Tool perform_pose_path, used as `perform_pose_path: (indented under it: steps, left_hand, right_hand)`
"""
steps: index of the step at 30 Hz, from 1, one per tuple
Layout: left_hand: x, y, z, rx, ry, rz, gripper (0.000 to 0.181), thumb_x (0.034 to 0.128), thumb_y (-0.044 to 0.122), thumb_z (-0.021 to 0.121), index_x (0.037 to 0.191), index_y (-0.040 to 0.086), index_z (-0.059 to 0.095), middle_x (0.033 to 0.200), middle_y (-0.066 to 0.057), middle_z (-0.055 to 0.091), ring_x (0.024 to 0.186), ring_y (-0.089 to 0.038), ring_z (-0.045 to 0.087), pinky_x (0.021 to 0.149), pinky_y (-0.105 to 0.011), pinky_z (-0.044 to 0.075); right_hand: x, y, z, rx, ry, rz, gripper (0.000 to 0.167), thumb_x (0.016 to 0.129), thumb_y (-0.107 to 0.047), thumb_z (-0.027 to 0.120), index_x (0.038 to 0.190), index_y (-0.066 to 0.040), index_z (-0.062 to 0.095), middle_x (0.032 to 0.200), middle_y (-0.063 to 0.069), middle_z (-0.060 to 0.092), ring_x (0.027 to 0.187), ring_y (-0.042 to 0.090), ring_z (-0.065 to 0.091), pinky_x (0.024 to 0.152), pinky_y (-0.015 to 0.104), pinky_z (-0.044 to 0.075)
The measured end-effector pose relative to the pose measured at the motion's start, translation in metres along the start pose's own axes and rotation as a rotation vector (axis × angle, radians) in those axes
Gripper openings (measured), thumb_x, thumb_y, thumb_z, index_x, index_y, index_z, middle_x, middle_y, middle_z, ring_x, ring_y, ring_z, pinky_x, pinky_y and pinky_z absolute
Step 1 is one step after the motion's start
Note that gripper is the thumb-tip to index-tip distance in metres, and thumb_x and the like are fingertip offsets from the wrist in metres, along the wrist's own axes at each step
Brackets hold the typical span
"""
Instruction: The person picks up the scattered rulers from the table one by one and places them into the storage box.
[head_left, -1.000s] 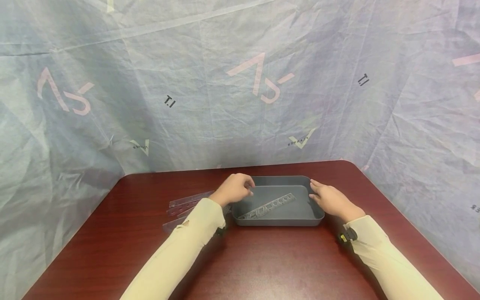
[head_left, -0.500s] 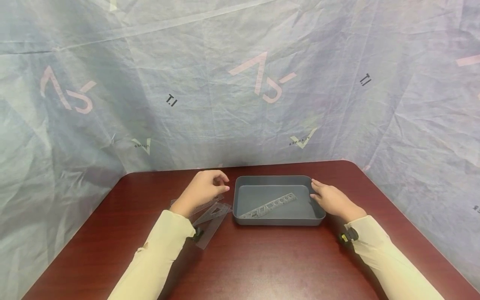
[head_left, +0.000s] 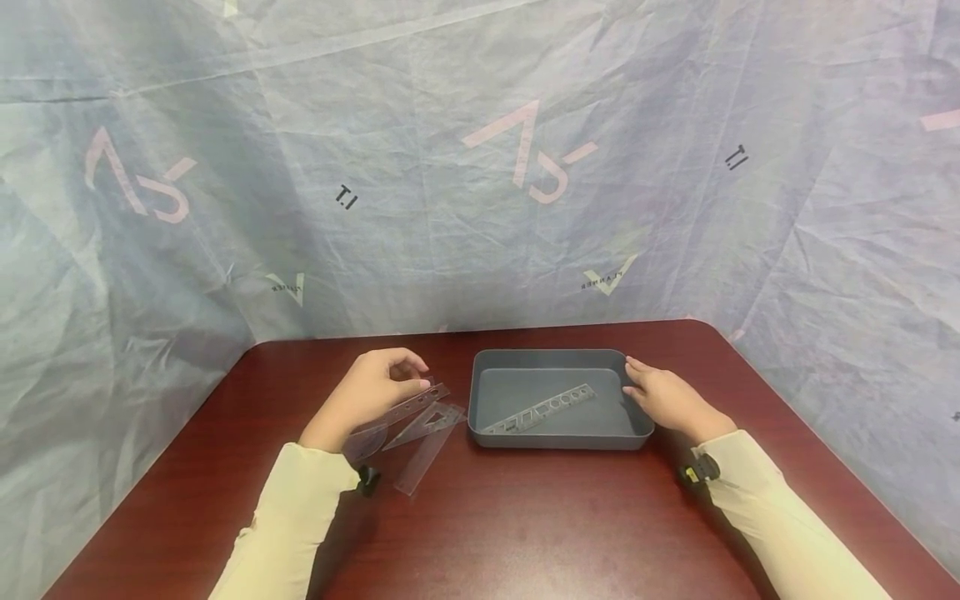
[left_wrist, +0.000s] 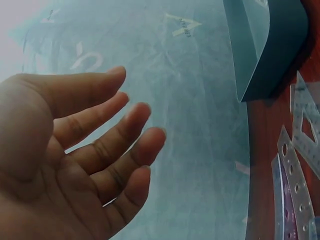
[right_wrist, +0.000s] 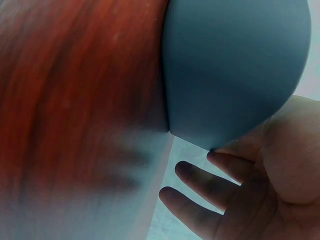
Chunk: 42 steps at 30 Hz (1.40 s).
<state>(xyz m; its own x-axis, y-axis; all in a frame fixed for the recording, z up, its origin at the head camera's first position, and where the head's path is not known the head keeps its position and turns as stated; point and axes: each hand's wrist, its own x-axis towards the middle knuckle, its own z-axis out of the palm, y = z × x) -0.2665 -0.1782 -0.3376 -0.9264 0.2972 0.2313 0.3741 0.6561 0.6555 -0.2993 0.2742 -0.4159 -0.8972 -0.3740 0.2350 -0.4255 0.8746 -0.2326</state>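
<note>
I count one red-brown table (head_left: 510,525), bearing one grey tray (head_left: 558,442). Inside the tray: one clear stencil ruler (head_left: 542,410), slanting from its seven o'clock towards two. Two hands: the right hand (head_left: 671,402), at the tray's three o'clock, touches the rim, fingers nearly straight; the left hand (head_left: 367,392), towards nine, holds nothing, fingers loosely curved. Beside it, around eight, lie at least four clear drawing pieces (head_left: 426,463), one a set square (head_left: 453,412); full count obscured.
</note>
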Motion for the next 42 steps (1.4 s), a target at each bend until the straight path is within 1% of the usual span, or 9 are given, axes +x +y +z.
perform_pose_path:
  steps: [6,13,15,21,26,30,36,40,42]
  left_hand:
    - [-0.005,-0.006,-0.005,0.031,0.014,-0.006,0.018,0.0869,0.019,0.076,0.103,0.015,0.072,0.087,0.002,0.069,0.08,-0.016,0.063,0.071,-0.035,0.05]
    - [-0.005,-0.016,-0.001,0.05,0.0,-0.028,0.018,0.0859,0.018,0.077,0.103,0.014,0.071,0.088,0.001,0.069,0.083,-0.017,0.065,0.072,-0.035,0.051]
    - [-0.004,-0.02,0.001,0.039,-0.014,-0.034,0.019,0.0858,0.018,0.077,0.103,0.013,0.071,0.089,0.001,0.068,0.084,-0.017,0.065,0.072,-0.035,0.051]
    - [-0.003,-0.031,0.012,0.014,-0.056,-0.077,0.019,0.0854,0.019,0.078,0.101,0.011,0.072,0.089,0.0,0.067,0.083,-0.018,0.062,0.072,-0.035,0.051]
    - [0.0,-0.04,0.021,0.007,-0.068,-0.119,0.023,0.0857,0.021,0.078,0.104,0.009,0.072,0.091,0.0,0.068,0.086,-0.018,0.062,0.076,-0.039,0.051]
    - [0.002,-0.049,0.028,0.011,-0.059,-0.158,0.025,0.0851,0.021,0.078,0.105,0.007,0.072,0.093,0.0,0.068,0.088,-0.018,0.062,0.078,-0.04,0.051]
    - [0.002,-0.059,0.04,0.078,-0.064,-0.177,0.027,0.0844,0.019,0.079,0.107,0.006,0.07,0.099,-0.004,0.069,0.089,-0.02,0.063,0.078,-0.042,0.052]
    - [0.002,-0.06,0.048,0.136,-0.067,-0.195,0.027,0.0837,0.019,0.079,0.107,0.01,0.07,0.104,-0.007,0.069,0.092,-0.022,0.065,0.08,-0.044,0.053]
    - [0.002,-0.06,0.05,0.163,-0.063,-0.193,0.027,0.0825,0.019,0.08,0.106,0.011,0.071,0.105,-0.008,0.069,0.095,-0.024,0.065,0.083,-0.046,0.052]
  right_hand:
    - [0.001,-0.001,-0.001,0.0,0.0,-0.002,0.049,0.098,-0.01,0.06,0.136,0.018,0.047,0.147,0.032,0.041,0.127,0.048,0.049,0.1,0.058,0.042]
    - [0.002,-0.002,-0.003,-0.003,-0.001,0.008,0.051,0.096,-0.011,0.062,0.136,0.017,0.047,0.148,0.031,0.041,0.128,0.047,0.049,0.1,0.058,0.043]
    - [0.001,-0.001,-0.003,-0.004,-0.008,0.011,0.052,0.096,-0.011,0.063,0.137,0.017,0.047,0.148,0.031,0.04,0.128,0.048,0.049,0.1,0.058,0.043]
    - [0.0,0.0,-0.001,0.004,-0.025,0.014,0.052,0.097,-0.012,0.062,0.137,0.017,0.046,0.149,0.032,0.039,0.128,0.048,0.048,0.1,0.058,0.043]
    - [0.0,0.0,-0.002,0.003,-0.017,0.013,0.052,0.097,-0.011,0.063,0.137,0.017,0.046,0.148,0.032,0.039,0.128,0.048,0.048,0.099,0.058,0.043]
    - [0.001,-0.001,-0.001,0.005,-0.018,0.011,0.052,0.097,-0.012,0.062,0.137,0.017,0.045,0.148,0.032,0.039,0.128,0.048,0.048,0.099,0.058,0.043]
    - [0.001,0.0,0.001,0.011,-0.019,0.009,0.052,0.097,-0.012,0.062,0.137,0.017,0.046,0.148,0.032,0.039,0.128,0.048,0.048,0.099,0.058,0.043]
    - [0.001,0.0,0.002,0.008,-0.018,0.01,0.052,0.097,-0.012,0.062,0.138,0.017,0.046,0.149,0.031,0.039,0.128,0.048,0.048,0.1,0.058,0.042]
    - [0.001,0.001,0.001,0.007,-0.016,0.009,0.052,0.097,-0.012,0.062,0.138,0.017,0.046,0.149,0.031,0.039,0.128,0.048,0.048,0.1,0.058,0.042]
